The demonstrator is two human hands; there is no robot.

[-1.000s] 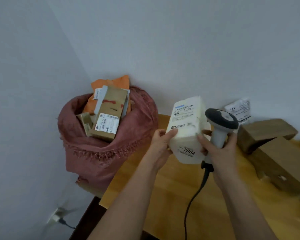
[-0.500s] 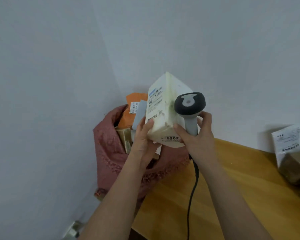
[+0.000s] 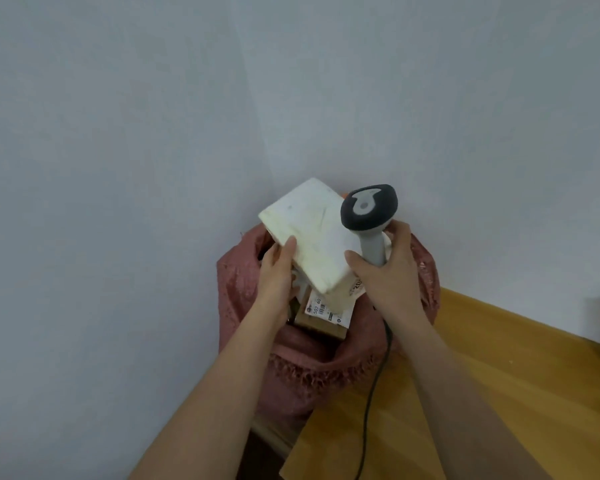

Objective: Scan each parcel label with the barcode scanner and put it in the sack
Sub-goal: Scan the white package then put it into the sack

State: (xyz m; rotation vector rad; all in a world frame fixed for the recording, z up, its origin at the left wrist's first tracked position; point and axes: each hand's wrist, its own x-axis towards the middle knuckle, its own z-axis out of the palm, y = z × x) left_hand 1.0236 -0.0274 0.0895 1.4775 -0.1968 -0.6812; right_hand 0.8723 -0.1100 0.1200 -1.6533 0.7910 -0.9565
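White foam parcel (image 3: 309,237), tipped label-down since a second ago, now hangs over our sack (image 3: 326,355), left hand (image 3: 278,275) fingers gripping it, right hand (image 3: 388,275) curled round the scanner (image 3: 369,216), so the drop comes next.

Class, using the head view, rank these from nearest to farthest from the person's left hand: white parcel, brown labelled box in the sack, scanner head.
1. white parcel: held by the left hand.
2. brown labelled box: just below-right, inside the sack.
3. scanner head: upper right, across the parcel.

Wooden table (image 3: 499,393) across the lower right of the frame; black scanner cable (image 3: 369,410) trailing over its near left part.
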